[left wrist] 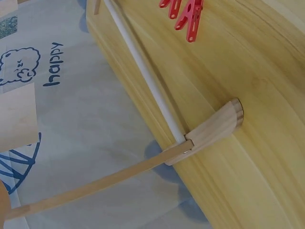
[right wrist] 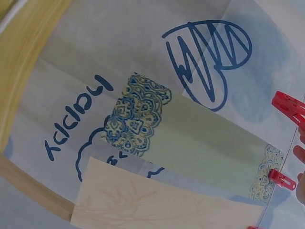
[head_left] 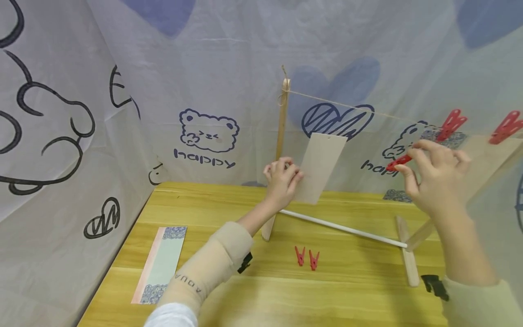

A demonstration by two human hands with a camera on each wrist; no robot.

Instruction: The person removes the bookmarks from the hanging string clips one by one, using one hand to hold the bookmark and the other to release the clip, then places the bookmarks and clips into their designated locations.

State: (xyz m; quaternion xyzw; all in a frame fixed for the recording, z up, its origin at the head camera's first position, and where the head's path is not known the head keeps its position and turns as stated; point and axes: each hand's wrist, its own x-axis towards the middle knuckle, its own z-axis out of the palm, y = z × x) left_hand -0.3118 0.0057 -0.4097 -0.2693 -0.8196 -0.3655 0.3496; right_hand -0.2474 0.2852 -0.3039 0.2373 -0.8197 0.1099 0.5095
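My left hand (head_left: 283, 179) pinches the left edge of a pale rectangular card (head_left: 323, 168) with a small hole near its top. The card hangs below the string (head_left: 347, 103), in front of the cloth backdrop. Between the right hand's (head_left: 439, 177) thumb and fingertips is a red clothespin (head_left: 398, 162), also seen in the right wrist view. Just above that hand, another red clothespin (head_left: 452, 125) clips a green card (right wrist: 209, 138) with blue lace-patterned ends to the string. Beside it hangs a plain beige card (right wrist: 167, 202), with a clothespin (head_left: 506, 128) at its top.
A wooden stand has a left post (head_left: 283, 118), a white crossbar (head_left: 343, 227) and a right foot (head_left: 408, 254). Two red clothespins (head_left: 300, 256) lie on the wooden table (head_left: 347, 295). A patterned card (head_left: 165, 259) lies at the left. Printed cloth (head_left: 253, 54) surrounds the back and side.
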